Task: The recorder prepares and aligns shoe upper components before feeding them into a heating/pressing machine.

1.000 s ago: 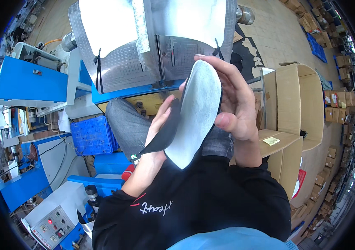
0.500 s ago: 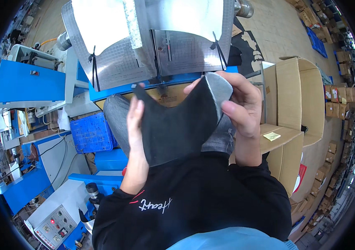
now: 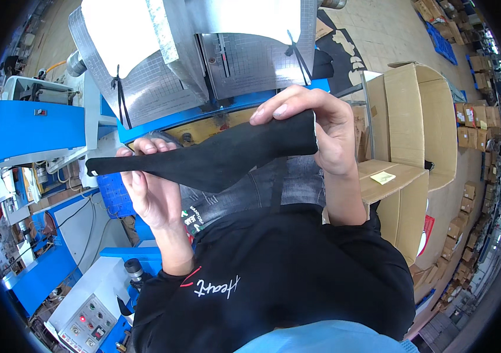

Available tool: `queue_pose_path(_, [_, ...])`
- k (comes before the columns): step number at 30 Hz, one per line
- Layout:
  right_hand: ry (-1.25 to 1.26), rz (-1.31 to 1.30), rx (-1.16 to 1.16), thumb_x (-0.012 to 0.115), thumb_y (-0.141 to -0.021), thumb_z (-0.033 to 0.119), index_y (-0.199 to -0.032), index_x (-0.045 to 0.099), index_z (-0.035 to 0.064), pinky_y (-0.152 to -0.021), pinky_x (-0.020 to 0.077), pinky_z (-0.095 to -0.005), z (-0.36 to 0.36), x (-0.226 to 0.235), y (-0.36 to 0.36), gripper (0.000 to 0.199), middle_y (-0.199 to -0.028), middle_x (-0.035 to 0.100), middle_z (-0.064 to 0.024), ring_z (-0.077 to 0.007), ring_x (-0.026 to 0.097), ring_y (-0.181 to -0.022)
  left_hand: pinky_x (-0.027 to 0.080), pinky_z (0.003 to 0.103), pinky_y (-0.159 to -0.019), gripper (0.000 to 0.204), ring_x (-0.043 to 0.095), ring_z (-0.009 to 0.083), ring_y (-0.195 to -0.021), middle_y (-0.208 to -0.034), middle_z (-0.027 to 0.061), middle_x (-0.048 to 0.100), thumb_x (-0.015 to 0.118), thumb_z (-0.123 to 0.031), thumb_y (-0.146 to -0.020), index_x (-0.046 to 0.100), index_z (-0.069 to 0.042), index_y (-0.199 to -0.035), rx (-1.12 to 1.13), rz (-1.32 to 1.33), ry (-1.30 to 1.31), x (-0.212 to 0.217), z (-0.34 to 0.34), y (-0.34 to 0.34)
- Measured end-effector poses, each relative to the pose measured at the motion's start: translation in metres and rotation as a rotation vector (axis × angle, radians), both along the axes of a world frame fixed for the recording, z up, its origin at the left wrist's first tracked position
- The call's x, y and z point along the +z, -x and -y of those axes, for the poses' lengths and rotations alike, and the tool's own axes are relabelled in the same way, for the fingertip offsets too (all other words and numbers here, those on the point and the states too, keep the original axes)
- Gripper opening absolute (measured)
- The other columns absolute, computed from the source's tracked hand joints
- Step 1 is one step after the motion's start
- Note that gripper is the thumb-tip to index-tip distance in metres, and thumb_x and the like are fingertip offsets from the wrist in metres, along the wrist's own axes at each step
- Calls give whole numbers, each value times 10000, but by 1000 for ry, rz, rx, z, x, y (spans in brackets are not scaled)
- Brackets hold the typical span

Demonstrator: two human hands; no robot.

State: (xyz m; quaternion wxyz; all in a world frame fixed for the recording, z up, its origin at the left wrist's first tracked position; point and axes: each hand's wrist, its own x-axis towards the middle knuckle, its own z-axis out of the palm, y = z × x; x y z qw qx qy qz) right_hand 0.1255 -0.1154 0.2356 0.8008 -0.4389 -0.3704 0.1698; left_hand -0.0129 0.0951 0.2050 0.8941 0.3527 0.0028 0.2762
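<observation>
A dark, soft sheet piece (image 3: 221,154), like a shoe upper of suede or fabric, hangs above my lap, stretched sideways between both hands. Its narrow tail, with a small pale tip, points left; the wide end is at the right. My left hand (image 3: 155,197) pinches the narrow part, thumb below and fingers behind it. Over the wide end curl the fingers of my right hand (image 3: 324,126), the thumb partly hidden behind the piece. Past my hands stands a machine with gridded metal plates (image 3: 250,65); white sheets (image 3: 244,17) lie on them, with black ties.
An open cardboard box (image 3: 403,117) stands close on my right, a small yellow note (image 3: 383,177) on its flap. At the left are a blue machine cabinet (image 3: 36,132), a blue crate (image 3: 115,194) and a control panel (image 3: 89,323). Dark cut sheets (image 3: 344,53) lie beyond the machine.
The piece has turned from upright, its broad face showing, to a long sideways strip. My left hand has moved left and gripped its narrow end; the grey lining at the right is mostly hidden now.
</observation>
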Motion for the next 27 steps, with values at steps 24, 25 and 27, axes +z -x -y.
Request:
queue_pose_path(24, [282, -317, -20, 620, -852, 48, -1017, 605, -31, -878, 514, -360, 7, -89, 17, 184, -1008, 646, -184, -244, 637, -964, 508, 314, -849, 598, 617, 202, -940, -1103, 201, 612, 626, -158, -841, 384, 35, -1352, 36, -450, -273, 30, 0, -6])
queue_pose_path(25, [262, -459, 27, 617, -846, 37, -1027, 602, -25, -876, 516, -354, 5, -98, 21, 193, -1010, 645, -181, -240, 634, -970, 496, 318, -876, 665, 608, 215, -982, -1136, 217, 597, 639, -196, -830, 345, 35, -1381, -29, -429, -314, 34, 0, -6])
queue_pose_path(27, [234, -712, 107, 576, -824, -3, -1059, 583, -16, -869, 521, -335, -1, -115, 35, 235, -1002, 639, -159, -235, 630, -959, 484, 322, -902, 734, 598, 228, -1023, -1169, 234, 582, 653, -235, -820, 306, 35, -1409, -101, -396, -342, 39, 3, -9])
